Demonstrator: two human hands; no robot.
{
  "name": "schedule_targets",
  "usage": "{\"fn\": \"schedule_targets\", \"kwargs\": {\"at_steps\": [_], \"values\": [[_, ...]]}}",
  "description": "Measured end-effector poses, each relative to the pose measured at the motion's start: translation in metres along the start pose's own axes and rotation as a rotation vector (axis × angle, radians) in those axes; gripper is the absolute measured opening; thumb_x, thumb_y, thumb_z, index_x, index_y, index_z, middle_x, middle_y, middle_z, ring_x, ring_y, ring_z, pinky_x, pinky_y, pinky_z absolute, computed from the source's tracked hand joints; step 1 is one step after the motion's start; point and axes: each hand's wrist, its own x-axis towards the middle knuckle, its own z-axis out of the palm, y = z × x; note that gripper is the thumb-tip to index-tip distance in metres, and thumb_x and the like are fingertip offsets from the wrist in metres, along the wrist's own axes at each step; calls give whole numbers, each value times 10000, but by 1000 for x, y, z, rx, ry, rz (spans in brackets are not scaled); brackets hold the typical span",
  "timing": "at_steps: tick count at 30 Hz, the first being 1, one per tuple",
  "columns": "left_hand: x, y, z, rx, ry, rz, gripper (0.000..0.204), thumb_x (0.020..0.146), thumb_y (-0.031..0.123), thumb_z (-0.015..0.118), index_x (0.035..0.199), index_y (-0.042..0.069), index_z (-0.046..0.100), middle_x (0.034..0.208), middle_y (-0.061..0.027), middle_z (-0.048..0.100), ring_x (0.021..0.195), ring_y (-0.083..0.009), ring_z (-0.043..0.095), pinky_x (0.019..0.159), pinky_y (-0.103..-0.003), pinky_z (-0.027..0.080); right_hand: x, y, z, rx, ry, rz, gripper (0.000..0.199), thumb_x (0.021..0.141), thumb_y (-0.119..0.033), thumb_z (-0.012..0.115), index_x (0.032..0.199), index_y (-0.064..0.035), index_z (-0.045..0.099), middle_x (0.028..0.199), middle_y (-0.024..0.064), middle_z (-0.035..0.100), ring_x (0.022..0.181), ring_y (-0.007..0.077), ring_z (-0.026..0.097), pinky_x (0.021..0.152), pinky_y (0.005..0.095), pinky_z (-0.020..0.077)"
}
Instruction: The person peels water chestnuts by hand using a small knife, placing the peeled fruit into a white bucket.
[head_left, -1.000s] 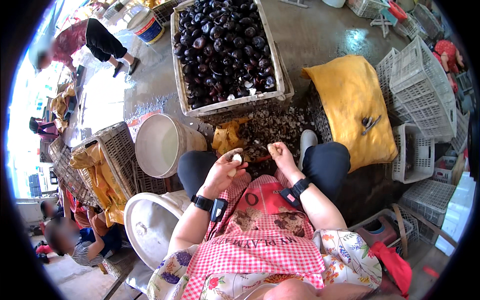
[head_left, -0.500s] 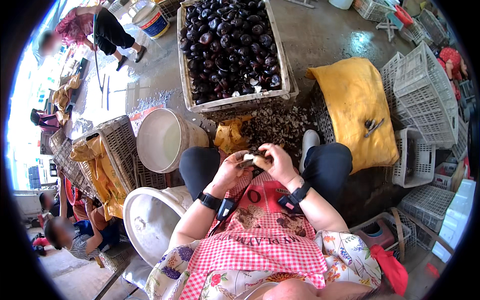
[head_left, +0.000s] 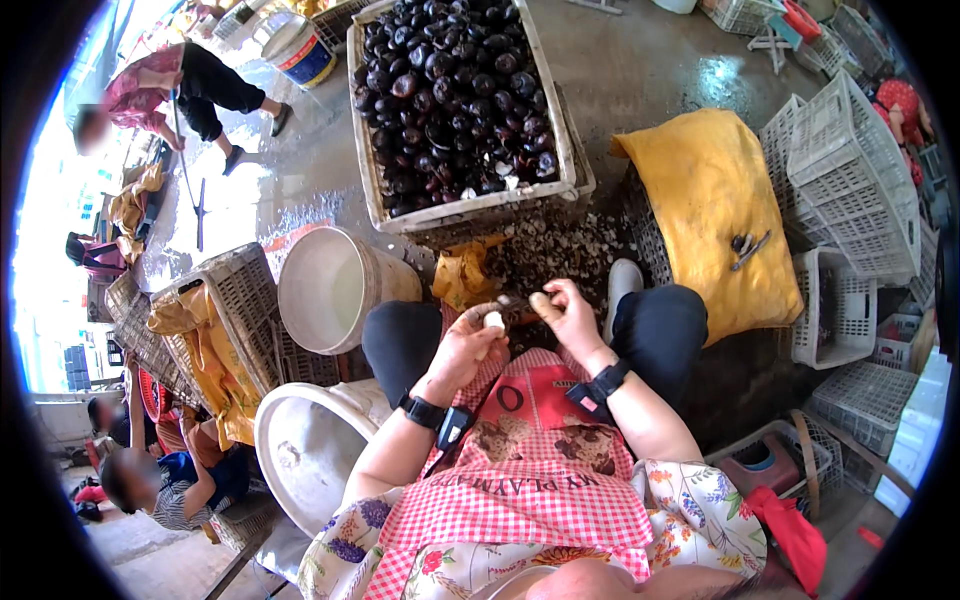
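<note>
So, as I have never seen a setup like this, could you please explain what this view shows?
There is no machine here: a seated person works with two bare hands. The picture looks down from the left one of two fisheye cameras worn on their head, so straight edges bend near the rim. The left hand holds a small white piece; whether the right hand, close by, grips anything is unclear. Ahead, a pale crate is heaped with dark round produce. Scraps litter the floor, and a yellow cover to the right bears a small tool.
</note>
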Motion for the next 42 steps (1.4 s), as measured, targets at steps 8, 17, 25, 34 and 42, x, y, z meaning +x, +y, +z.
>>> {"fn": "schedule_targets", "kwargs": {"at_steps": [8, 17, 25, 34, 42], "values": [[-13, 16, 22, -176, 25, -101, 300, 953, 13, 561, 1250, 48, 530, 1032, -69, 595, 852, -207, 674, 649, -289, 570, 7, 23, -3, 38, -14, 137, 467, 863, -489, 706, 1034, -65, 607, 815, 99, 634, 701, 203, 612, 633, 329, 503], [-12, 18, 14, -97, -19, -76, 244, 942, -16, 561, 1183, 21, 563, 1030, -58, 635, 791, -125, 635, 696, -230, 556, 3, 16, 0, 163, 9, 74, 398, 881, -414, 718, 1001, -54, 600, 752, 66, 614, 659, 163, 598, 639, 284, 486], [-16, 19, 16, -174, -21, -153, 249, 969, -14, 505, 1209, 41, 537, 1001, -72, 649, 881, -180, 675, 740, -325, 582, 8, 23, -4, 29, -32, 183, 506, 860, -478, 718, 1081, -41, 589, 749, 55, 585, 644, 151, 553, 606, 291, 475], [-15, 9, 5, -185, -80, -147, 256, 991, 22, 481, 1242, 65, 503, 1041, -89, 631, 940, -275, 685, 698, -329, 602, 5, 23, -1, 43, 70, 61, 364, 902, -406, 691, 995, -61, 619, 740, 24, 596, 633, 141, 532, 601, 274, 453], [-10, 4, 3, -233, -118, -89, 257, 983, 34, 498, 1239, 47, 515, 1000, -80, 617, 881, -211, 658, 677, -284, 557, -11, -50, -3, 34, 26, -464, 444, 849, -407, 740, 1101, -64, 615, 899, 81, 660, 737, 201, 625, 680, 294, 505]]}}
